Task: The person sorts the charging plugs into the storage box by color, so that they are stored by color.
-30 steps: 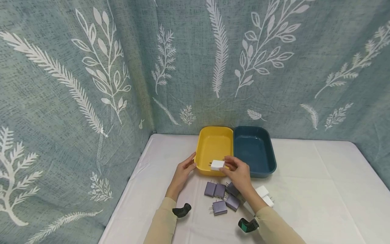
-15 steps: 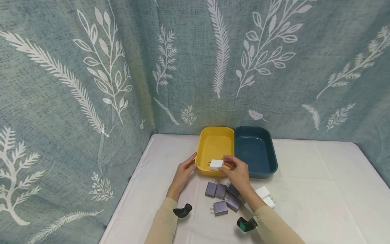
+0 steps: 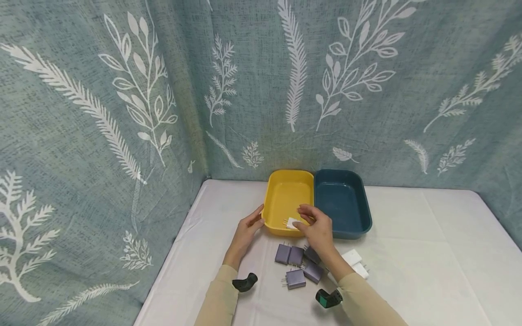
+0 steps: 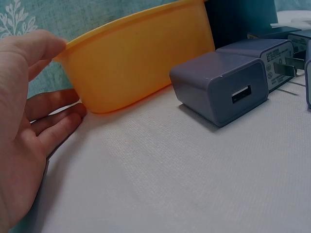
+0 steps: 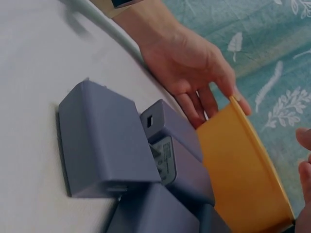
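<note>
My left hand rests at the near left corner of the yellow tray. In the left wrist view its fingers lie loosely against the outer wall, with one digit at the rim. Over the tray's near right corner is my right hand, its thumb and fingers parted. A white charger plug lies low in the tray beside that thumb, prongs to the left, its right end partly hidden. In the right wrist view, only fingertips of the right hand show at the edge, spread apart.
Several purple charger plugs lie in front of the trays, prongs at various angles. Several white charger plugs sit under and beside the right forearm. A dark blue tray adjoins the yellow one. A patterned curtain hangs behind.
The white charger plug has gone down from the right fingers into the yellow tray and turned slightly. The right fingers have parted. My left hand stays at the tray.
</note>
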A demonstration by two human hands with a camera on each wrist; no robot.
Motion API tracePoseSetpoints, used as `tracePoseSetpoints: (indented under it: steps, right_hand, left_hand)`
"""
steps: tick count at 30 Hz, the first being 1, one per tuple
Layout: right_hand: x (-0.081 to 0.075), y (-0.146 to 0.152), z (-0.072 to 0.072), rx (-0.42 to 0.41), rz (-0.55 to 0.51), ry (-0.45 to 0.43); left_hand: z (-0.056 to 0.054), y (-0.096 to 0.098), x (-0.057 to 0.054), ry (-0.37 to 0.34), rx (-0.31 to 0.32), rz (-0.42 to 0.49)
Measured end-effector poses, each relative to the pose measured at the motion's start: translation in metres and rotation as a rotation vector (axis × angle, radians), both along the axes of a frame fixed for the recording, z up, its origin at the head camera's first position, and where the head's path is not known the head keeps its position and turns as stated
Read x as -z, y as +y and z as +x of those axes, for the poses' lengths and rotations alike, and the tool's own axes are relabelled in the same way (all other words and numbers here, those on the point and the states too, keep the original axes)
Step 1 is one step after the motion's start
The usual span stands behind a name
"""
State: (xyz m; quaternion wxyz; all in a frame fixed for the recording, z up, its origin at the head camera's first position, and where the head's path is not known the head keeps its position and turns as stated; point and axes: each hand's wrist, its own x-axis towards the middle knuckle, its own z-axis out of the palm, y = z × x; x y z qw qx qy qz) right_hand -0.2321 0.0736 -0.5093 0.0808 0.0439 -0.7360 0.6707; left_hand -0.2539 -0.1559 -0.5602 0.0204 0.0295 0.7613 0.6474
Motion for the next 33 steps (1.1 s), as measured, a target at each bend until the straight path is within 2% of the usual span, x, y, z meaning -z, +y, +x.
tracePoseSetpoints:
  steps: [9,14,19,33]
  right_hand:
    - [0.001,0.010,0.003,0.016,0.026,0.032]
    - [0.002,0.016,0.005,0.030,0.109,0.077]
    - [0.005,0.021,0.010,0.050,0.183,0.078]
    - [0.002,0.034,0.017,0.038,0.170,0.092]
  left_hand:
    - [0.001,0.000,-0.001,0.013,0.005,-0.001]
    - [0.001,0.001,-0.001,0.014,0.005,-0.013]
    - [0.001,0.001,0.001,0.015,-0.009,-0.029]
    - [0.001,0.002,0.000,0.017,-0.009,-0.015]
